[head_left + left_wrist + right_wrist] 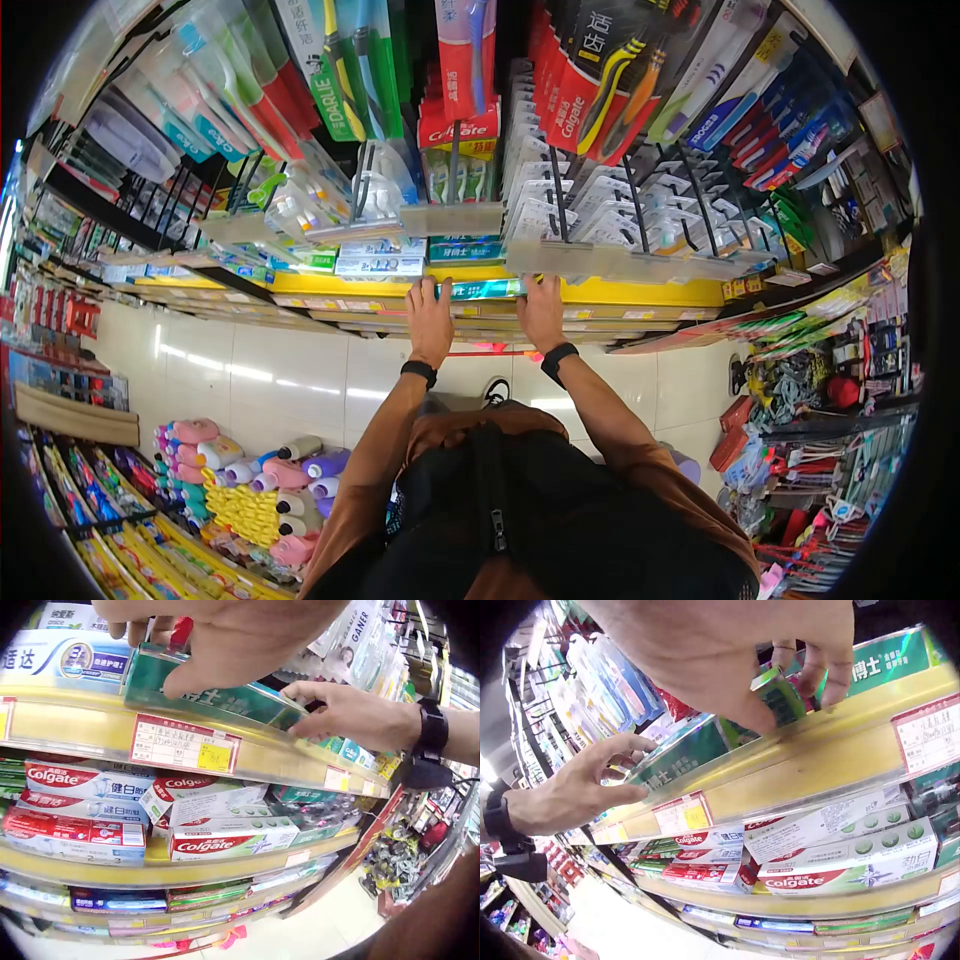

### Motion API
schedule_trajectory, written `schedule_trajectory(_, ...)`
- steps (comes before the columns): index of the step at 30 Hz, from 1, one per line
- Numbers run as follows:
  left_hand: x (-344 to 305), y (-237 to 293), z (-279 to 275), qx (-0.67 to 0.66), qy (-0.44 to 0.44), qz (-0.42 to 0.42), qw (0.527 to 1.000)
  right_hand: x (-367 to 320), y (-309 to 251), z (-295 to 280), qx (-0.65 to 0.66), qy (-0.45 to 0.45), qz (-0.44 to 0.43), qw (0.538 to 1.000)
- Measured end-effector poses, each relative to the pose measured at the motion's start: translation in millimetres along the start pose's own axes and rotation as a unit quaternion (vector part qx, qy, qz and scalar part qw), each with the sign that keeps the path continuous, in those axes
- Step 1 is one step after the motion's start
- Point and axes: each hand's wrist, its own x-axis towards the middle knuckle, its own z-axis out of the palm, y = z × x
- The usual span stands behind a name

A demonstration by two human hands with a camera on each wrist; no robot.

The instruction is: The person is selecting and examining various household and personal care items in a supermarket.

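With my left hand I pinch one end of a green toothpaste box, the thumb on its front face. My right hand grips the other end between thumb and fingers, so the box spans the gap between my hands. It lies along the front edge of the yellow shelf; I can't tell whether its underside touches. I have a black wristband on each wrist.

Just beyond my fingers, farther back on the shelf, I see more green boxes. To the left of my left hand sits a blue-and-white box. Right below that hand, a price label is on the shelf's front. Lower down, under both hands, Colgate boxes lie on the next shelf. Above my hands hang packs of toothbrushes. Well behind my left hand, bottles stand near the pale floor.
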Motion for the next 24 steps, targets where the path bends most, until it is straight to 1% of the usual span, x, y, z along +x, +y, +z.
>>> schedule_trajectory(1, 0, -2, 0, 0.002, -0.001, -0.005, 1.000, -1, 4, 0, 0.018, 0.017, -0.011, 1.000)
schedule_trajectory(2, 3, -6, 0, -0.036, -0.012, -0.012, 0.999, -2, 7, 1, 0.020, 0.015, -0.014, 1.000)
schedule_trajectory(3, 4, -9, 1, -0.075, -0.025, -0.018, 0.997, -3, 6, -2, 0.045, 0.017, 0.006, 0.999)
schedule_trajectory(4, 5, -6, -11, -0.101, -0.011, -0.015, 0.995, -4, 4, -7, 0.069, 0.021, 0.028, 0.997)
schedule_trajectory(5, 5, -3, -23, -0.099, -0.013, -0.015, 0.995, -5, 4, -14, 0.070, 0.021, 0.029, 0.997)
schedule_trajectory(7, 0, -1, -39, -0.216, 0.013, 0.002, 0.976, -13, 0, -36, 0.194, 0.004, 0.019, 0.981)
schedule_trajectory(8, -4, -1, -42, -0.217, 0.007, 0.005, 0.976, -19, -3, -45, 0.203, 0.001, 0.023, 0.979)
schedule_trajectory(10, -16, -1, -44, -0.358, -0.008, -0.009, 0.933, -35, -13, -65, 0.225, 0.001, 0.027, 0.974)
schedule_trajectory(11, -23, 1, -45, -0.363, -0.013, -0.008, 0.932, -43, -18, -77, 0.247, 0.000, 0.022, 0.969)
schedule_trajectory(12, -31, 4, -48, -0.397, -0.043, -0.021, 0.917, -51, -27, -87, 0.262, -0.009, 0.054, 0.963)
schedule_trajectory(13, -36, 6, -53, -0.429, -0.072, -0.033, 0.900, -59, -31, -94, 0.259, -0.006, 0.060, 0.964)
schedule_trajectory(14, -41, 13, -58, -0.418, -0.051, -0.020, 0.907, -67, -34, -100, 0.249, 0.003, 0.050, 0.967)
schedule_trajectory(15, -46, 19, -63, -0.422, -0.056, -0.012, 0.905, -75, -38, -106, 0.238, 0.013, 0.041, 0.970)
schedule_trajectory(17, -56, 28, -68, -0.424, -0.079, -0.023, 0.902, -93, -44, -116, 0.218, 0.035, 0.060, 0.973)
schedule_trajectory(18, -57, 31, -75, -0.425, -0.100, 0.004, 0.900, -104, -45, -120, 0.190, 0.048, 0.080, 0.977)
schedule_trajectory(19, -59, 35, -79, -0.429, -0.106, 0.013, 0.897, -115, -44, -124, 0.162, 0.061, 0.099, 0.980)
schedule_trajectory(21, -61, 43, -80, -0.409, -0.144, 0.080, 0.898, -136, -36, -129, 0.145, 0.068, 0.119, 0.980)
schedule_trajectory(22, -62, 47, -77, -0.393, -0.165, 0.102, 0.899, -146, -34, -133, 0.080, 0.056, 0.141, 0.985)
schedule_trajectory(23, -62, 53, -74, -0.397, -0.168, 0.108, 0.896, -155, -33, -136, 0.017, 0.044, 0.160, 0.986)
schedule_trajectory(24, -63, 59, -71, -0.410, -0.192, 0.115, 0.884, -158, -36, -138, 0.000, 0.045, 0.188, 0.981)
